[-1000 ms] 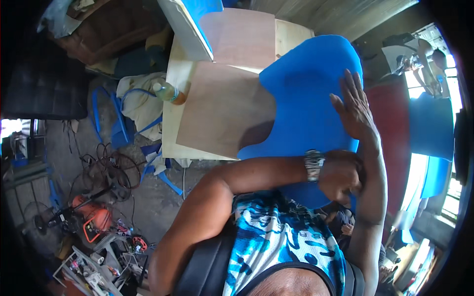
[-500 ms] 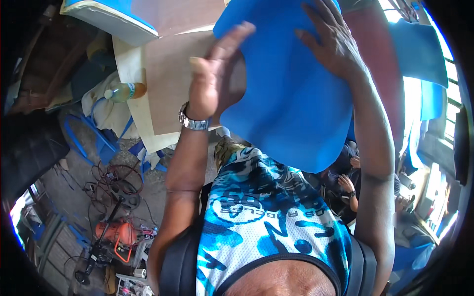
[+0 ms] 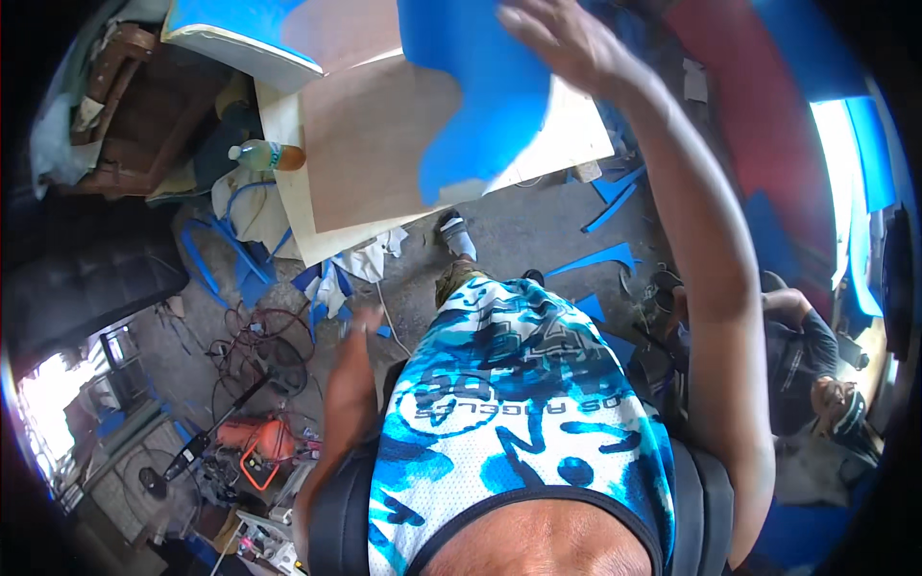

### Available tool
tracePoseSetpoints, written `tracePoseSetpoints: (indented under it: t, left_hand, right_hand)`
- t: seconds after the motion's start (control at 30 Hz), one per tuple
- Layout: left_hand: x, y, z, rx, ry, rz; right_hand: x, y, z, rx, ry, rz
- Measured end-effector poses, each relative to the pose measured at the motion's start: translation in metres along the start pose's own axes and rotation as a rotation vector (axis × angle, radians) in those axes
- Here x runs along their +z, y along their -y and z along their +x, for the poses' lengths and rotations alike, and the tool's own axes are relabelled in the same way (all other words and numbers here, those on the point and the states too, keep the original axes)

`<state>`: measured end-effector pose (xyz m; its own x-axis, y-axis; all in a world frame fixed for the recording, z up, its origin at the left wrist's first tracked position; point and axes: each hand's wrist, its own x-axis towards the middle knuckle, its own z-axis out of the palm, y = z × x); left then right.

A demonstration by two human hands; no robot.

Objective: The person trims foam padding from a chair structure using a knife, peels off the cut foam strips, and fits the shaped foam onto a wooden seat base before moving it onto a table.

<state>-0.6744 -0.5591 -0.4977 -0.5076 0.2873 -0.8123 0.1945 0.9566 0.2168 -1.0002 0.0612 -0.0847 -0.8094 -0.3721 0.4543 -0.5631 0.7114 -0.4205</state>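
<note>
A blue flexible sheet with a curved outline [image 3: 499, 106] lies over a brown board [image 3: 370, 154] on the pale work table [image 3: 298, 216]. Part of the sheet reaches toward the table's near edge. At the top, my right hand [image 3: 571, 43] rests at or just over the sheet's right edge, its visible fingers stretched out; whether they touch is hard to tell. My left hand [image 3: 360, 322] hangs low beside my body, away from the sheet. It is smeared by motion, so its fingers do not show clearly.
A bottle of amber liquid [image 3: 269, 156] lies at the table's left edge. A blue-topped padded piece [image 3: 245, 43] sits at the far left. Blue offcuts [image 3: 600, 257], tangled hoses [image 3: 259, 346] and an orange machine [image 3: 254, 440] are on the floor. Another person [image 3: 802, 360] is at the right.
My left hand has come off the area by the sheet and dropped to my side. The sheet has shifted away and left, with my right hand moving left along with it.
</note>
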Motion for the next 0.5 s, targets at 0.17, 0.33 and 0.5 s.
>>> tracePoseSetpoints:
  t: [0.17,0.33,0.5]
  left_hand:
    - [-0.020,-0.130,-0.065,-0.492,0.088,-0.306]
    - [-0.114,-0.203,-0.077,-0.472,0.094,-0.198]
    - [-0.153,-0.183,-0.072,-0.407,-0.261,-0.563]
  right_hand:
    - [0.056,-0.015,-0.209,0.549,-0.094,0.216]
    - [0.171,0.029,-0.488,1.180,0.100,0.334]
    - [0.193,0.153,-0.665,1.574,0.408,0.631]
